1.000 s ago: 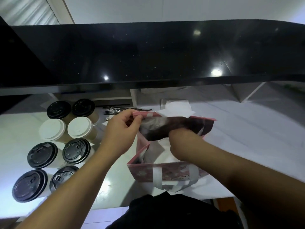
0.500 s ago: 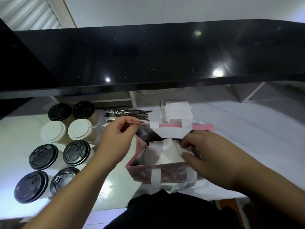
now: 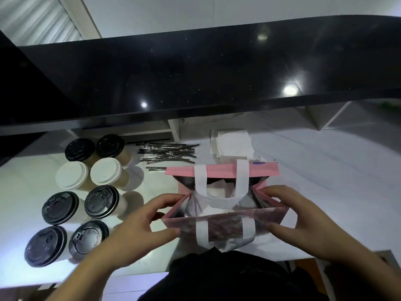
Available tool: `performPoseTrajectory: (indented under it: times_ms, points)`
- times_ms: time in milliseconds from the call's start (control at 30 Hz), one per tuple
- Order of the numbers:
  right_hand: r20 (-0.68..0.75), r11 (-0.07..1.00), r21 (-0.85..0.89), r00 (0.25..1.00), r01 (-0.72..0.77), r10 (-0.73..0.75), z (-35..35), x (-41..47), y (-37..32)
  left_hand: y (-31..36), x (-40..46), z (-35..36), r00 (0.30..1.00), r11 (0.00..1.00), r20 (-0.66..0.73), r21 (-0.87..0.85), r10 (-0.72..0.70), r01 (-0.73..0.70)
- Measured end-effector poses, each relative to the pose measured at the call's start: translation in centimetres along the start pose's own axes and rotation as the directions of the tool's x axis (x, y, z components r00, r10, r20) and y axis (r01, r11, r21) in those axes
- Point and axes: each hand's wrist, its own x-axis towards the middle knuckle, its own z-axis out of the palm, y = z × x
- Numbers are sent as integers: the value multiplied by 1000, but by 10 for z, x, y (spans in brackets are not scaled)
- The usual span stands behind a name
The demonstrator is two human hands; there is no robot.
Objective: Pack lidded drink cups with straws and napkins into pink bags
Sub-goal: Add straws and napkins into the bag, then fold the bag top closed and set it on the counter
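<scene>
At the near edge of the white counter (image 3: 325,170) stands the pink bag (image 3: 225,222), mouth open, which we take as our reference. We note the left hand (image 3: 138,231) pinching the bag's left gusset, thumb on the near panel and fingers on the folded side; the right hand (image 3: 303,222) pinches the right gusset likewise. The hands sit apart, one at each end of the bag. White paper shows inside the bag, beneath the far white handle (image 3: 219,192), which droops across the opening; the near handle (image 3: 225,235) hangs down the front panel over the counter edge. We cannot tell whether a cup sits within. Left of the bag, eight lidded cups (image 3: 102,200) stand in two columns, six with black lids, two with white; the nearest cup is just beside the left hand. Behind the bag and to its left lie wrapped straws (image 3: 169,153), loosely heaped. Directly behind the bag rests a stack of napkins (image 3: 234,144), close to its far rim. Right of the bag the counter lies bare. Above and beyond the bag a black ledge (image 3: 195,83) overhangs the back of the counter.
</scene>
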Motion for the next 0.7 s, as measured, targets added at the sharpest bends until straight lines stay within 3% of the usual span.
performPoseTrajectory:
  times_ms: [133, 233, 367, 500, 600, 700]
  points:
    - [10, 997, 76, 1000, -8, 7, 8, 12, 10, 1, 12, 13, 996, 997, -62, -43, 58, -60]
    - [-3, 981, 191, 1000, -25, 26, 12, 19, 16, 1, 20, 19, 995, 982, -76, -173, 70, -82]
    - [31, 901, 427, 997, -73, 67, 11, 23, 25, -6, 28, 22, 986, 957, -168, -285, 12, -60]
    - [-11, 822, 552, 985, -138, 173, 17, 25, 32, -8, 34, 23, 948, 929, -303, -369, -101, -20]
    - [-80, 817, 548, 961, -178, 263, 17, 31, 37, -6, 35, 22, 939, 955, -335, -297, -78, -26]
    - [-133, 909, 400, 973, -121, 188, 13, 35, 36, -3, 37, 19, 918, 996, -394, -55, 38, -65]
